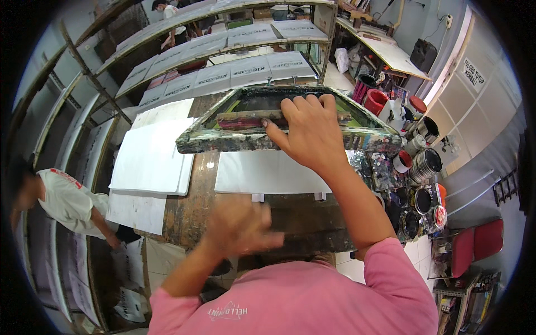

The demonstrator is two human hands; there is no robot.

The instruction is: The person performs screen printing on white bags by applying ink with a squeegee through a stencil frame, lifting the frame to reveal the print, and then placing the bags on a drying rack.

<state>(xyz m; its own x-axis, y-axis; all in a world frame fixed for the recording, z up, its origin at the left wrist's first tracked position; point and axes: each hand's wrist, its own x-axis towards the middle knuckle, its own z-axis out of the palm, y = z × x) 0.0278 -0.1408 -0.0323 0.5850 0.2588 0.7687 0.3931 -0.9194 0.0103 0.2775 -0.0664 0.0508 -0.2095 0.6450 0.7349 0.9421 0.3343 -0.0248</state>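
My right hand (pixel 310 128) is closed round the wooden handle of a squeegee (pixel 243 120), which lies across a screen printing frame (pixel 218 142). The frame is tilted, its near edge raised above the table and its wood crusted with dark paint. Beneath that edge lies a white sheet (pixel 268 173), flat on the wooden table (pixel 204 184). My left hand (pixel 240 223), smeared by motion, is over the table's near side, below the sheet; its fingers cannot be made out clearly.
A stack of white sheets (pixel 151 159) lies on the table's left. Paint cans and tubs (pixel 424 164) crowd the right side. Drying racks (pixel 218 72) with printed sheets stand beyond and at left. A person in a white shirt (pixel 72 201) bends at left; another person (pixel 170 14) is farther back.
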